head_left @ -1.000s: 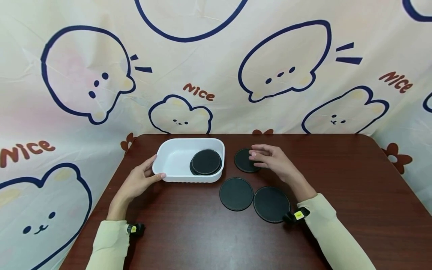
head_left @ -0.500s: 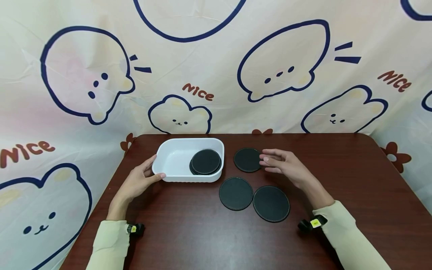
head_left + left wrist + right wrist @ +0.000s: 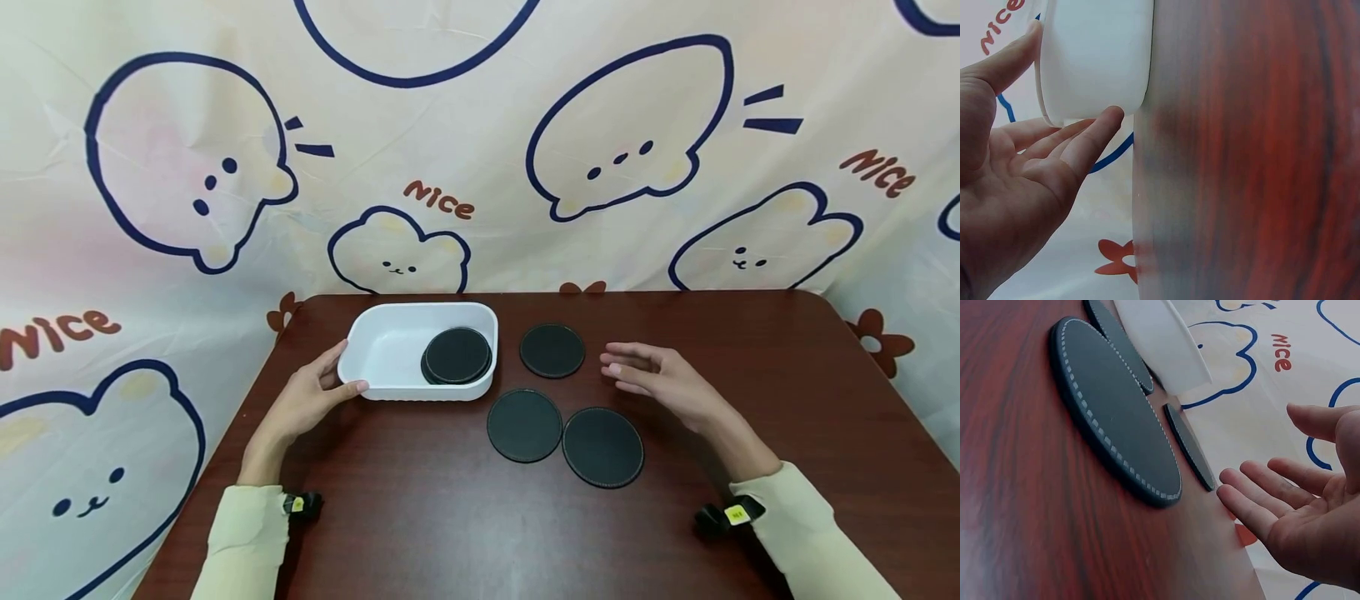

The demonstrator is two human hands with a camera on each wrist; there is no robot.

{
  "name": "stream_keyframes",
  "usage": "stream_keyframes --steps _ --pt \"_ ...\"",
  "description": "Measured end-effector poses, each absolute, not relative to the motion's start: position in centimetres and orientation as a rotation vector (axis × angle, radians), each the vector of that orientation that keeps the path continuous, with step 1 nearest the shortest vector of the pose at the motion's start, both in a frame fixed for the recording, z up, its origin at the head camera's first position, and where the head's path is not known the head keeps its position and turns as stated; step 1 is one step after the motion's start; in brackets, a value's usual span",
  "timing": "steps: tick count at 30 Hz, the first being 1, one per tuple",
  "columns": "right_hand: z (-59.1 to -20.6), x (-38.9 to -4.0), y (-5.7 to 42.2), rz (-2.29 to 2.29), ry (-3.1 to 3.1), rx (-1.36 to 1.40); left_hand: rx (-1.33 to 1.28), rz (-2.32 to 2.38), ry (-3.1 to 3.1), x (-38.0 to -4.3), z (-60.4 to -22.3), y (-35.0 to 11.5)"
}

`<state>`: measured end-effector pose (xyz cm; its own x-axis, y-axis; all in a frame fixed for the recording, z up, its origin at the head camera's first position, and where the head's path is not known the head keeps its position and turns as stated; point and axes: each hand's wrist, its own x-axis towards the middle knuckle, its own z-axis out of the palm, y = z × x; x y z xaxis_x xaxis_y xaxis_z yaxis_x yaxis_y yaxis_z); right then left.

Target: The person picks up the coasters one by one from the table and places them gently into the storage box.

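A white rectangular tray (image 3: pixel 390 337) stands at the back left of the table, with black round coasters (image 3: pixel 457 355) stacked in its right end. My left hand (image 3: pixel 303 400) holds the tray's left end, thumb at the near rim and fingers against the end wall. In the left wrist view the fingertips (image 3: pixel 1113 115) meet the tray's wall (image 3: pixel 1097 62). Three more coasters lie flat: one (image 3: pixel 552 351) right of the tray, two (image 3: pixel 524 426) (image 3: pixel 603 447) nearer me, side by side. Right of them my right hand (image 3: pixel 667 383) hovers with loose, spread fingers, holding nothing.
The brown wooden table (image 3: pixel 465 533) carries everything. Behind it hangs a pale curtain (image 3: pixel 495 150) printed with cartoon animals, close to the table's back edge. In the right wrist view a coaster (image 3: pixel 1116 412) shows pale stitching round its rim.
My right hand has drawn away to the right and toward me from above the back coaster, which is now fully in sight. The left hand, tray and coasters stay put.
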<state>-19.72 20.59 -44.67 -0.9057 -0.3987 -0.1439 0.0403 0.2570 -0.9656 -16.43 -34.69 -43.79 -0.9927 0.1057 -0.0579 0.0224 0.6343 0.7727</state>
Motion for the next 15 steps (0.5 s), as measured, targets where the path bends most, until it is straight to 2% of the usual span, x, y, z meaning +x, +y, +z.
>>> stream_keyframes --steps 15 --pt "-44.5 -17.3 23.6 -1.335 2.485 -0.399 0.091 1.258 2.769 -16.4 -43.7 -34.5"
